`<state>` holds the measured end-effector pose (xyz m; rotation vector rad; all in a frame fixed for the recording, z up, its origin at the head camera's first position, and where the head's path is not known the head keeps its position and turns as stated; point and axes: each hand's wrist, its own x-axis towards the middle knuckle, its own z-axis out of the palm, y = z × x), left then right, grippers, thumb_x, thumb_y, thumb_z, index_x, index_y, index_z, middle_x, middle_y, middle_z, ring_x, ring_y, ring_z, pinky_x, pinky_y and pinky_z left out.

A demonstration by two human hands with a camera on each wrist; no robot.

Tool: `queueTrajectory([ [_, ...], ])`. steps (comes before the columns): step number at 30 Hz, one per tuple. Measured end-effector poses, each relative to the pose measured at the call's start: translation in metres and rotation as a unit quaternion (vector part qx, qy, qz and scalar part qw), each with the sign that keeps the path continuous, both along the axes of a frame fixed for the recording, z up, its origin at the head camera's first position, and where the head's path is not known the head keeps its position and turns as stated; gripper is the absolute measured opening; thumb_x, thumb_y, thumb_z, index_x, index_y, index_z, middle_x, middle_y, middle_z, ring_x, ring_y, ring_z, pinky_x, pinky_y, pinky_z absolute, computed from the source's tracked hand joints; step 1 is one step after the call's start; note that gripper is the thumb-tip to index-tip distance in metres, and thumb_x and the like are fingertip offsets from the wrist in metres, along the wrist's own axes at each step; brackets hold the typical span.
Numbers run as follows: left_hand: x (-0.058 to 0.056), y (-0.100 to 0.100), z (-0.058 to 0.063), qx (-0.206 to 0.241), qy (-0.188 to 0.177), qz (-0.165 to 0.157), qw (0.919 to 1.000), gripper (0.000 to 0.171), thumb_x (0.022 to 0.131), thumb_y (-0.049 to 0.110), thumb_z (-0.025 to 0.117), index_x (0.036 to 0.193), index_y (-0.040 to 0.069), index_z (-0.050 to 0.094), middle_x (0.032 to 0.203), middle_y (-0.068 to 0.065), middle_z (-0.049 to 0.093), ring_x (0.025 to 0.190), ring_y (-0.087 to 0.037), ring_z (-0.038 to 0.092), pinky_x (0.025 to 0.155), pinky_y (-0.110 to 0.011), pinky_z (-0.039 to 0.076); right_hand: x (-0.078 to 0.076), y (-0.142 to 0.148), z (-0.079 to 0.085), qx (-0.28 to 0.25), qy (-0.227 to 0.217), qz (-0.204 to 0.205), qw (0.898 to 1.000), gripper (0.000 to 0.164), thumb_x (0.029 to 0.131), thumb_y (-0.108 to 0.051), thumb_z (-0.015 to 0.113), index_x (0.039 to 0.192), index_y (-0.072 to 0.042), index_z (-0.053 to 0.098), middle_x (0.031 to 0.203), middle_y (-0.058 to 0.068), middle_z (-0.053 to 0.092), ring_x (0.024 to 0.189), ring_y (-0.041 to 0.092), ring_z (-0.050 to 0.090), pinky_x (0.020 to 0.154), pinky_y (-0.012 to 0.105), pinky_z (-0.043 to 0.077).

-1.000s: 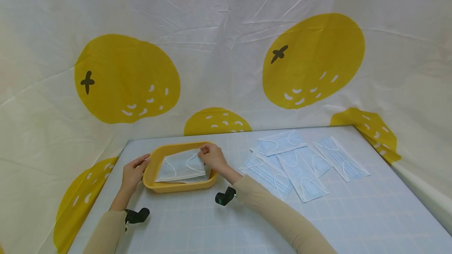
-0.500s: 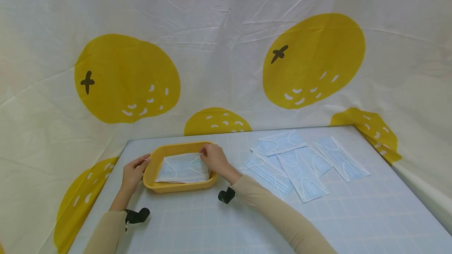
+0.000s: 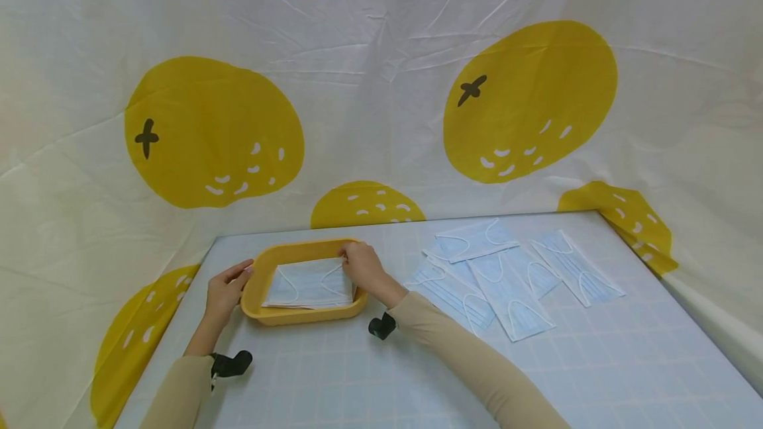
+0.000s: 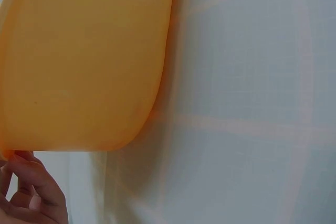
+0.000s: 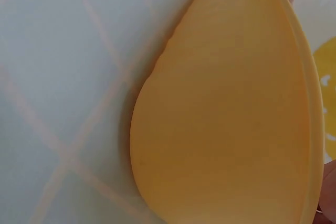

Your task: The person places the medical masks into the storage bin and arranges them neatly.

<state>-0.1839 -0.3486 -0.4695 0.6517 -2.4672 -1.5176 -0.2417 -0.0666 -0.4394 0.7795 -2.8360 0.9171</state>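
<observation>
In the head view, a yellow tray (image 3: 259,283) stands on the table's left side with a neat stack of pale blue face masks (image 3: 306,285) lying flat in it. My left hand (image 3: 224,291) pinches the tray's left rim between thumb and fingers; the left wrist view shows the fingertips (image 4: 31,174) right at the rim. Above the tray's right end, my right hand (image 3: 365,269) has its fingers curled at the far right corner of the top mask, by its ear loop. The right wrist view is mostly the tray's outer wall (image 5: 226,108), hiding that grip.
Right of the tray, several loose face masks (image 3: 507,293) overlap in a spread pile, and one mask (image 3: 575,267) lies at its right side. A light checked cloth covers the table (image 3: 334,376). A white curtain (image 3: 381,118) with yellow fruit prints hangs behind.
The top mask, raised at its right side a second ago, now lies flat and lined up with the stack. My right hand shifted slightly right; my left hand and the tray stayed put.
</observation>
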Motion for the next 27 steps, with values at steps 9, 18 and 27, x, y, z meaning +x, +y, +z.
queueTrajectory([
  [9, 0.0, 0.0, -0.001, 0.004, -0.012, -0.002, 0.9999, 0.049, 0.098, 0.038, 0.052, 0.137, 0.009, 0.053, 0.128, -0.016, 0.054, 0.07, 0.004, 0.053, 0.058, -0.017, 0.052, 0.0, 0.001, -0.001, -0.005, 0.014, 0.0, 1.0, 0.02, 0.087, 0.003, 0.062, 0.103, -0.005, 0.072, 0.104, 0.007, 0.072, 0.103, 0.021, 0.066, 0.089, 0.031, 0.053],
  [18, -0.001, 0.0, 0.0, 0.0, -0.01, 0.003, 0.9999, 0.048, 0.099, 0.037, 0.052, 0.137, 0.008, 0.053, 0.13, -0.017, 0.054, 0.071, 0.004, 0.053, 0.058, -0.017, 0.052, -0.001, 0.011, 0.002, -0.092, -0.004, 0.017, 0.996, 0.021, 0.087, 0.003, 0.062, 0.104, -0.005, 0.071, 0.105, 0.01, 0.071, 0.094, 0.021, 0.066, 0.084, 0.03, 0.055],
  [27, 0.0, 0.002, 0.001, -0.001, -0.005, 0.002, 1.0, 0.047, 0.099, 0.035, 0.052, 0.136, 0.007, 0.054, 0.127, -0.017, 0.055, 0.07, 0.006, 0.054, 0.058, -0.017, 0.052, 0.0, 0.025, 0.006, -0.119, 0.002, 0.028, 0.992, 0.021, 0.088, 0.0, 0.062, 0.106, -0.007, 0.07, 0.105, 0.007, 0.071, 0.089, 0.02, 0.066, 0.079, 0.025, 0.054],
])
